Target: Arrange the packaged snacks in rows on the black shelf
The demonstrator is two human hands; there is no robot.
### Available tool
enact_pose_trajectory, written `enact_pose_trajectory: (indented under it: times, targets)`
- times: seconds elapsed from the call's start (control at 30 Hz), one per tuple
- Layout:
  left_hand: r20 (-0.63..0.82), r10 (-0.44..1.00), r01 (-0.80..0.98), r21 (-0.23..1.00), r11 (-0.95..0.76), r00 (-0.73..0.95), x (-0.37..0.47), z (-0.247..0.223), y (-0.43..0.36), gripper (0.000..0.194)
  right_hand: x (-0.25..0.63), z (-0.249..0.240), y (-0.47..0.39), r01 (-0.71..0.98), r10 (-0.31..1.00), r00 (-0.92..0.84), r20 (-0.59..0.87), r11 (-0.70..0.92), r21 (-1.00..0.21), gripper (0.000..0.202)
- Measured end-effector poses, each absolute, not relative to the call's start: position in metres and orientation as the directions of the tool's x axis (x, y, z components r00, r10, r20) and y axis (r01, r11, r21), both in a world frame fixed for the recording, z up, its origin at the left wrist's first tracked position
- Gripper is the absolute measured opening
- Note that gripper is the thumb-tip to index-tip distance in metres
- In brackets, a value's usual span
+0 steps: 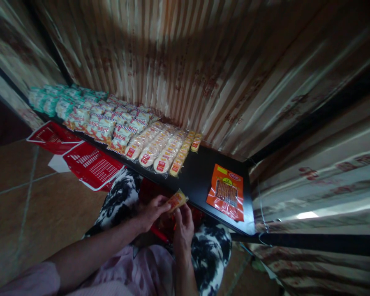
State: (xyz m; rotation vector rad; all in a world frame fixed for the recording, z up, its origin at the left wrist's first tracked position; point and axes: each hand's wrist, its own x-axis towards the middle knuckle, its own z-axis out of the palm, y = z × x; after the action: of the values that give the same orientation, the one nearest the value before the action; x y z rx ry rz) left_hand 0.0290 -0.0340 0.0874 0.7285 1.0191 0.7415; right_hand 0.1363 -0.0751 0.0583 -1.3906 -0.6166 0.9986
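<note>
Between my two hands is a small yellow snack packet (176,200) in clear wrap with red print, held just off the shelf's front edge. The fingers of my left hand (156,209) pinch its left end. My right hand (184,224) grips its lower right side. Similar yellow packets (180,160) stand in a row on the black shelf (200,172), with a single one (196,142) beside the row at the back. Left of them run rows of round white wrapped crackers (162,160) with red labels.
White bags with striped tops (101,127) and green-white bags (64,107) fill the shelf's left. An orange packet (226,191) lies on the right. Red shopping baskets (92,164) stand below at left. Pleated curtain (179,61) hangs behind; a dark pole (311,242) runs at right.
</note>
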Motion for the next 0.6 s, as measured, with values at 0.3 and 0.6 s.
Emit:
enact_pose_trajectory:
  times: [0.3, 0.6]
  targets:
    - [-0.388, 0.879, -0.09, 0.9, 0.426, 0.279, 0.038, 0.092, -0.031, 0.031, 0.137, 0.064, -0.072, -0.214, 0.807, 0.549, -0.216, -0.115, -0.97, 0.045]
    - [-0.313, 0.896, -0.078, 0.932, 0.353, 0.315, 0.06, 0.076, -0.017, 0.029, 0.152, 0.07, -0.067, -0.074, 0.753, 0.64, -0.152, -0.137, -0.988, 0.038]
